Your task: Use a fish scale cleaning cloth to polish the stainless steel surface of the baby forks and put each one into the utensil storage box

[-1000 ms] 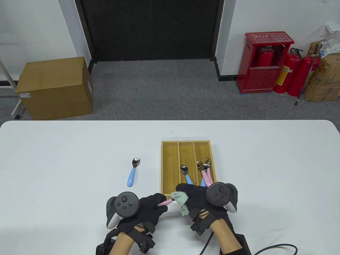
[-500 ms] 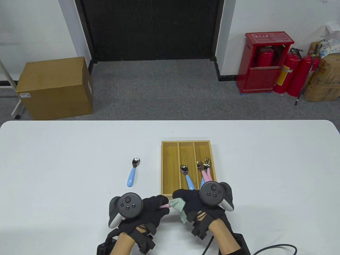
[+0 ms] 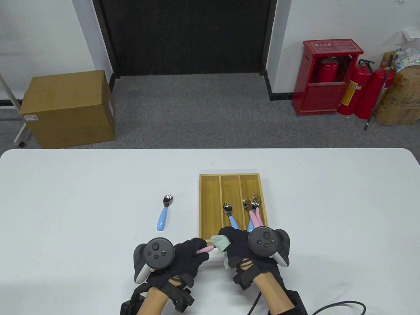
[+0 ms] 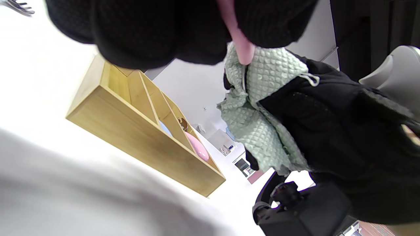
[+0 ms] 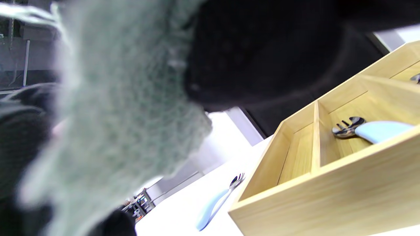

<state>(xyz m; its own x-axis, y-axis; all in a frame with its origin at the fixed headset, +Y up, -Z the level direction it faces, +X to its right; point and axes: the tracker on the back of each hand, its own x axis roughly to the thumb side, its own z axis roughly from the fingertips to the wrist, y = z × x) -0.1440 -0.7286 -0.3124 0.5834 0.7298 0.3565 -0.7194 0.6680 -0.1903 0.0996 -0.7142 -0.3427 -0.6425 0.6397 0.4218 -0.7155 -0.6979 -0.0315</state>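
Both gloved hands are meeting near the table's (image 3: 328,197) front edge, forearms reaching in from below. The left hand (image 3: 183,259) is gripping a pink fork handle (image 3: 205,250), knuckles up. The right hand (image 3: 242,246) is curling its fingers around a green cloth (image 3: 220,243), wrapped over the fork's head.

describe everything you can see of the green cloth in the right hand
The fish scale cleaning cloth is pale mint green with a raised, quilted scale-like weave and looks soft. It is bunched in the right hand, whose gloved fingers curl round it, one loose corner hanging below the hand. It sits wrapped over the hidden head of the pink-handled baby fork, whose handle the left hand grips. It is held just in front of the wooden utensil storage box; whether it is above or on the table cannot be told.
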